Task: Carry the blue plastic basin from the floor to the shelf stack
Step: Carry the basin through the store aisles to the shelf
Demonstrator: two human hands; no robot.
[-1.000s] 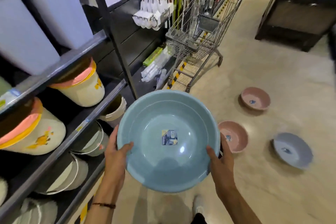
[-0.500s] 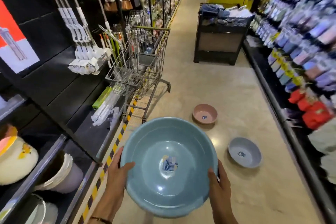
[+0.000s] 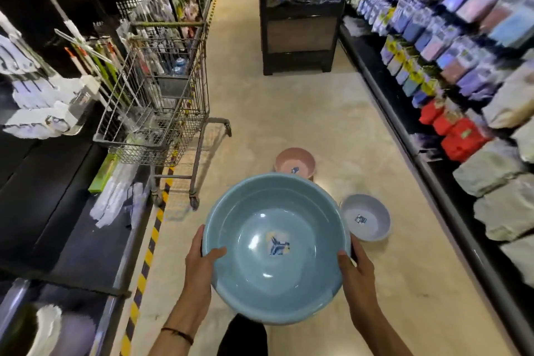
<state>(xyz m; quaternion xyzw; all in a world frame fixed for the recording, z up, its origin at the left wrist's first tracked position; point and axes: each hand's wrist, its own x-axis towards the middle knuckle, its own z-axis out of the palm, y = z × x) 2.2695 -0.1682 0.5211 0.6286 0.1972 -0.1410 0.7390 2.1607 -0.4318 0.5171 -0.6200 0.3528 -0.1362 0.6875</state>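
A round blue plastic basin (image 3: 276,263) with a small sticker inside is held in front of me, mouth up, above the aisle floor. My left hand (image 3: 200,266) grips its left rim, thumb hooked over the edge. On the right rim my right hand (image 3: 357,272) holds the same way. The shelf stack of basins (image 3: 49,326) shows only at the bottom left corner, on the low shelf, well left of the basin I hold.
A pink basin (image 3: 294,163) and a grey basin (image 3: 365,218) lie on the floor ahead. A wire shopping cart (image 3: 161,101) stands at the left shelf edge. A dark display stand (image 3: 300,26) blocks the aisle's middle farther on. Stocked shelves (image 3: 462,66) line the right.
My view has swung from the left shelves of basins and up to face down the aisle. The basin stays in both hands, now level in front of me.
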